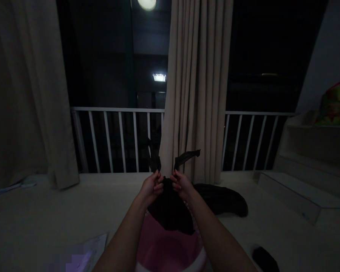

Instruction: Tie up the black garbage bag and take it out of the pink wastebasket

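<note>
A thin black plastic bag (170, 211) hangs between my two hands, its loose ends sticking up above my fingers. My left hand (153, 186) is pinched shut on the bag's left side. At its right side, my right hand (181, 184) grips it the same way. Below, a pink bin (199, 261) with a pale rim stands on the floor, its mouth facing up. The bag's lower part hangs over the bin's far side and hides part of that rim. Dim light blurs the bag's folds.
Behind the bin lies a black bundle (225, 199) on the floor. A small dark item (265, 258) lies at lower right, and a flat sheet (95, 245) at lower left. Pale steps (294, 192) stand right. A curtain (198, 94) and white railing (120, 139) are beyond.
</note>
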`<action>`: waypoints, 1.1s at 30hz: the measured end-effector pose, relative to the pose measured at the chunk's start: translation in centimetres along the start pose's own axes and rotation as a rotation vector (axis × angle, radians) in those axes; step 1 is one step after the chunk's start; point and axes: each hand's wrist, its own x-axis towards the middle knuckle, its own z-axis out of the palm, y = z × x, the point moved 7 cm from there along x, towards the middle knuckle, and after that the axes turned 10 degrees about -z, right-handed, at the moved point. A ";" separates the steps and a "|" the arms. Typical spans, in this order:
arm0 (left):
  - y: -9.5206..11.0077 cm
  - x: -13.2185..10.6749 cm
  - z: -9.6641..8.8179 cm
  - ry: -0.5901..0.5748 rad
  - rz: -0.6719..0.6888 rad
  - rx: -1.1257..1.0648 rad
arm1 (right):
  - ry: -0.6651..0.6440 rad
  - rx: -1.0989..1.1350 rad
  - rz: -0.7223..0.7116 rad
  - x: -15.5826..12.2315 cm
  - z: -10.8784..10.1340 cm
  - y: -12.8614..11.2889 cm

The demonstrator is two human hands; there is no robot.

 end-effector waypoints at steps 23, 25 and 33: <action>-0.4 0.0 -1.4 0.189 -0.069 0.148 | 0.227 -0.309 0.035 -0.1 -1.7 -0.3; -0.3 -0.1 -1.2 0.203 -0.060 0.214 | 0.232 -0.336 0.031 -0.1 -1.7 -0.3; -0.1 -0.1 -1.6 0.294 -0.001 0.342 | 0.234 -0.415 -0.035 0.0 -1.6 0.1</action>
